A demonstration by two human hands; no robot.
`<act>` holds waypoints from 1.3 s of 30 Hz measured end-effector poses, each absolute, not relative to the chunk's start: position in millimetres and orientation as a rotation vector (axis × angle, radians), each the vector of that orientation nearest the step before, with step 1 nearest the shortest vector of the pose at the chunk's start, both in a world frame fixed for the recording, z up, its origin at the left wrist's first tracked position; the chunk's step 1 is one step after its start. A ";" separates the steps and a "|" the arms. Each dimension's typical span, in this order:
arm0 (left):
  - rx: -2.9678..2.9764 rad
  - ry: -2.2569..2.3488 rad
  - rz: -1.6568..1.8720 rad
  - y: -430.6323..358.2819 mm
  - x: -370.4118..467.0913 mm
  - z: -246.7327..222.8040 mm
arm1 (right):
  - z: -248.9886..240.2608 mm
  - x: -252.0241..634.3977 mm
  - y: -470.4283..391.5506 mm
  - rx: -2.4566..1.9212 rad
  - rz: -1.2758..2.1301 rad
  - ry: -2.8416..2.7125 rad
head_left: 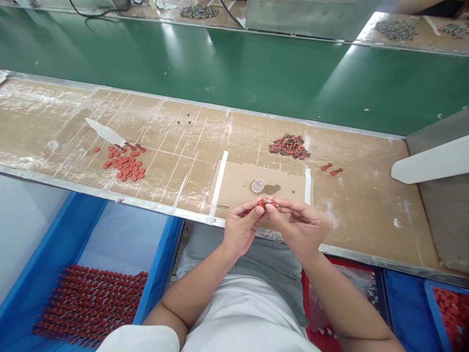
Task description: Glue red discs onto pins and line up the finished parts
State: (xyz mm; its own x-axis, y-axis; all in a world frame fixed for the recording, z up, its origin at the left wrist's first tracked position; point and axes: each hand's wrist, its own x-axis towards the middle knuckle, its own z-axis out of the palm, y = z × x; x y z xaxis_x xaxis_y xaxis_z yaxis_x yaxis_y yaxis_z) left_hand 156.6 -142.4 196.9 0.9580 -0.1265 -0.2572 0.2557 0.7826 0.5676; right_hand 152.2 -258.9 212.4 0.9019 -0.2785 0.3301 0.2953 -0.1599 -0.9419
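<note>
My left hand (240,225) and my right hand (302,227) meet above the front edge of the bench, fingertips pinched together. Between the left thumb and fingers is a small red part (261,203), seemingly a round disc. The right fingertips close on another small red piece (271,202) right against it; fingers cover most of both. Just beyond my hands, a small clear cup (258,186) stands on a taped-down cardboard sheet (234,183), beside a dark wet stain. Farther back lies a pile of thin red-and-dark parts (289,146).
Loose red discs (126,166) lie at left beside a white strip (104,131). Two disc-and-stem pieces (331,169) lie at right. Below left, a blue bin (156,274) holds rows of red pieces. A green belt (220,63) runs behind; a metal housing (443,210) bounds the right.
</note>
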 end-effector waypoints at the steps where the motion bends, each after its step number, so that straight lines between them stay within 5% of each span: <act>1: 0.643 0.201 -0.202 -142.3 156.6 196.6 | 213.2 152.9 -259.2 -1.660 -0.497 -0.021; 39: 0.770 0.222 -0.150 -143.6 156.1 198.1 | 216.2 161.3 -268.1 -1.712 -0.487 -0.040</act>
